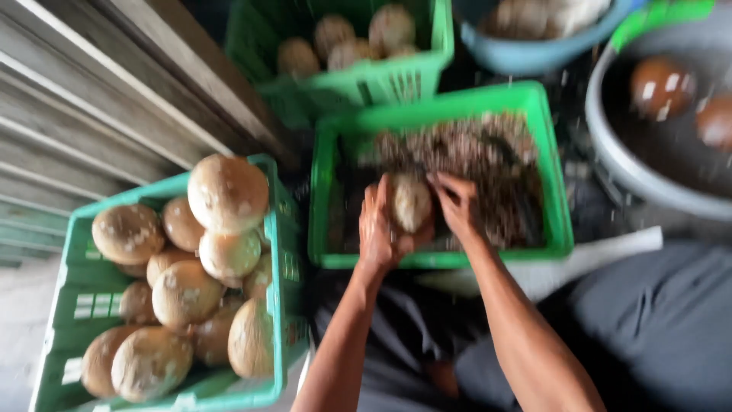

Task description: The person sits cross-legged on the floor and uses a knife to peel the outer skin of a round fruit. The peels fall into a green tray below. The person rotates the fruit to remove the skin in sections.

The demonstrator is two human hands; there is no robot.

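Both hands, left hand [379, 229] and right hand [457, 204], clasping a blurred pale coconut [412, 202] over the green crate [438, 118], husk scraps [473, 156] smearing at 12 o'clock, any tool indiscernible.

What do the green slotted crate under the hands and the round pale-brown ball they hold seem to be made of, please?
The green slotted crate looks like moulded plastic: uniform bright colour, smooth rim. The round pale-brown ball, between left hand and right hand, looks like a peeled coconut, matt and speckled; blur leaves this uncertain.
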